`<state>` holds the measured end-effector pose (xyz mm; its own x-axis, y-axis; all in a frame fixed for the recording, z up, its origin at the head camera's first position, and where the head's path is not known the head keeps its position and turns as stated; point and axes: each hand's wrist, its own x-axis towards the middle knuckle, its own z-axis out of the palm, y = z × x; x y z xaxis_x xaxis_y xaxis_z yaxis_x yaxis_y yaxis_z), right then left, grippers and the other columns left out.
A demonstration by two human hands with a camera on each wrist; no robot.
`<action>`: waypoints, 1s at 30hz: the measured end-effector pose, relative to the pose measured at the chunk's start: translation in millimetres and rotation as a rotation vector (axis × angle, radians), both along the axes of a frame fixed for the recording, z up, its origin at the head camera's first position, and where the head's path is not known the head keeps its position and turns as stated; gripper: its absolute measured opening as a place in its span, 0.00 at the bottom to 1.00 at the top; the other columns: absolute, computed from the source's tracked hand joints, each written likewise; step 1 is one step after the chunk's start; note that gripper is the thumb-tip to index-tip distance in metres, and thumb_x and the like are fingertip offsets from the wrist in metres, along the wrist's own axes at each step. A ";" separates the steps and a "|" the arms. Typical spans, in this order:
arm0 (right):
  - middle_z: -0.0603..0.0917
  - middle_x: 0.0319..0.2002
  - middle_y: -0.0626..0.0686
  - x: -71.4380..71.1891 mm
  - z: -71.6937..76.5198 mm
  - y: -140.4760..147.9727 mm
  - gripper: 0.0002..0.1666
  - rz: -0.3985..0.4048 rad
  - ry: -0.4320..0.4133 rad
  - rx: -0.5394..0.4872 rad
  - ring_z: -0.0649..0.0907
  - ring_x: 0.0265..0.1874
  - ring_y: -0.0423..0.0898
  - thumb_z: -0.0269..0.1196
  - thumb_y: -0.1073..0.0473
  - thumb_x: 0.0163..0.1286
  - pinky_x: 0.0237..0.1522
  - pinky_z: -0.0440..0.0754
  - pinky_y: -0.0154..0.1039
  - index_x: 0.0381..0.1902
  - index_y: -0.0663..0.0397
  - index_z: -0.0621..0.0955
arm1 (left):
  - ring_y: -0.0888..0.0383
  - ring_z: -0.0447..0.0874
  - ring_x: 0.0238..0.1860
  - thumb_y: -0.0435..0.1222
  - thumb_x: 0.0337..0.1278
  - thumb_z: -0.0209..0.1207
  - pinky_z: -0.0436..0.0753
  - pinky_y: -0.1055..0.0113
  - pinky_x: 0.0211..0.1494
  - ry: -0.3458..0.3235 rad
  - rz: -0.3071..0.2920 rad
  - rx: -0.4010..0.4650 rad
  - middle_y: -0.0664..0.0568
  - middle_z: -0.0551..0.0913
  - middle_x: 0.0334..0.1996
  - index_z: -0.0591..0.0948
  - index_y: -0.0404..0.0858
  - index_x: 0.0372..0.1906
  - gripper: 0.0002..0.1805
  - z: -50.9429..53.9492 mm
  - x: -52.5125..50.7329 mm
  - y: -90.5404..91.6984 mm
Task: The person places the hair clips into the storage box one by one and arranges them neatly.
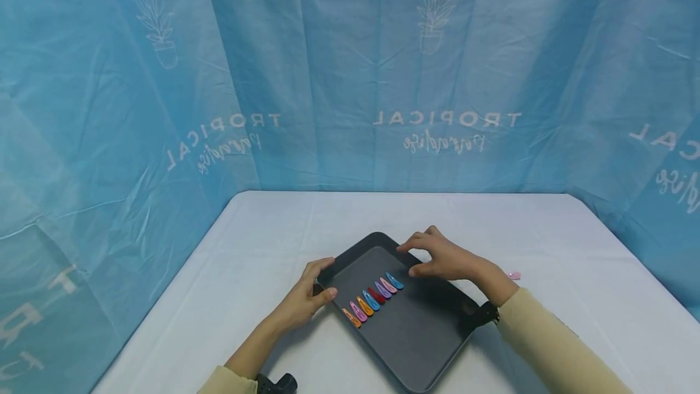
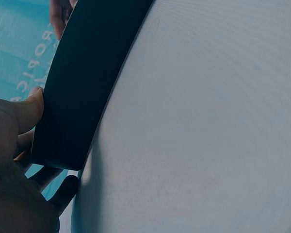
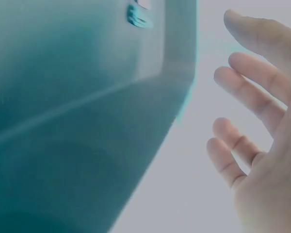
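Observation:
A dark grey rectangular tray [image 1: 412,339] lies at an angle on the white table. Several snap hair clips [image 1: 372,299] in orange, pink, blue, red and purple form a slanting row inside it. At the tray's left corner my left hand [image 1: 303,300] grips the wall, thumb at the rim; the left wrist view shows its fingers [image 2: 65,191] around the outside. Above the tray's far right edge hovers my right hand [image 1: 440,257], fingers spread and loosely bent, holding nothing. One blue hair clip [image 3: 138,17] shows blurred in the right wrist view.
A pink hair clip [image 1: 514,275] lies on the white tablecloth [image 1: 579,260] just beyond my right forearm, partly hidden by it. Blue printed curtains [image 1: 339,78] hang behind the table and along both sides. Each wrist wears a black strap [image 1: 483,315].

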<state>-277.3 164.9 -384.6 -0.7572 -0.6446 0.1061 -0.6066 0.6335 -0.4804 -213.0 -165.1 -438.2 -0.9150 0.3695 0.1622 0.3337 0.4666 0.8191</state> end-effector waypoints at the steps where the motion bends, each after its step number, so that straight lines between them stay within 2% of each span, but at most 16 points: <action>1: 0.78 0.55 0.46 0.5 2.0 3.7 0.27 -0.009 0.009 -0.014 0.66 0.48 0.46 0.67 0.52 0.61 0.48 0.72 0.46 0.58 0.45 0.77 | 0.40 0.51 0.73 0.39 0.62 0.57 0.56 0.38 0.70 0.004 -0.002 -0.001 0.42 0.57 0.70 0.58 0.40 0.71 0.35 -0.3 0.0 -0.1; 5: 0.79 0.54 0.48 2.6 7.6 19.5 0.27 -0.060 0.053 -0.060 0.68 0.48 0.46 0.67 0.52 0.60 0.46 0.73 0.46 0.58 0.46 0.77 | 0.40 0.52 0.73 0.39 0.62 0.57 0.57 0.38 0.69 0.008 -0.005 -0.001 0.43 0.57 0.70 0.58 0.40 0.71 0.35 -1.0 -0.3 -0.5; 12: 0.80 0.51 0.51 10.3 8.6 49.4 0.28 -0.172 0.094 -0.122 0.72 0.49 0.50 0.68 0.50 0.59 0.50 0.74 0.53 0.57 0.49 0.77 | 0.40 0.51 0.73 0.40 0.62 0.57 0.56 0.38 0.70 0.005 -0.005 -0.002 0.43 0.56 0.70 0.58 0.41 0.71 0.35 -0.3 -0.8 -0.2; 18: 0.81 0.49 0.52 17.7 0.4 71.0 0.27 -0.264 0.087 -0.126 0.74 0.49 0.52 0.67 0.48 0.60 0.50 0.74 0.52 0.56 0.49 0.78 | 0.41 0.51 0.73 0.39 0.62 0.57 0.57 0.39 0.70 0.000 0.004 0.003 0.44 0.57 0.70 0.59 0.41 0.71 0.34 -0.7 -1.2 0.6; 23: 0.82 0.47 0.56 24.5 -8.4 84.9 0.26 -0.331 0.060 -0.108 0.75 0.48 0.54 0.66 0.52 0.61 0.48 0.75 0.51 0.56 0.53 0.78 | 0.41 0.50 0.73 0.37 0.62 0.57 0.57 0.39 0.69 -0.016 0.015 0.004 0.45 0.57 0.70 0.58 0.42 0.71 0.34 -0.8 -0.5 1.5; 26: 0.83 0.45 0.55 27.8 -13.3 93.1 0.25 -0.357 0.058 -0.089 0.76 0.47 0.53 0.66 0.54 0.61 0.45 0.75 0.48 0.56 0.55 0.78 | 0.41 0.50 0.73 0.38 0.62 0.57 0.57 0.39 0.70 -0.019 0.022 0.000 0.45 0.57 0.70 0.59 0.42 0.71 0.34 -0.3 0.1 2.0; 30: 0.83 0.43 0.52 31.0 -19.3 102.0 0.26 -0.385 0.040 -0.071 0.77 0.44 0.50 0.66 0.53 0.61 0.40 0.74 0.42 0.55 0.56 0.78 | 0.41 0.51 0.73 0.39 0.62 0.57 0.57 0.39 0.70 -0.010 0.017 -0.007 0.45 0.57 0.70 0.59 0.42 0.71 0.34 -0.1 -0.6 2.1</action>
<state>-246.4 266.8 -403.9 -0.9363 -0.3045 0.1748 -0.3506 0.7844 -0.5117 -213.6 -163.0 -438.3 -0.9227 0.3549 0.1506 0.3174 0.4775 0.8193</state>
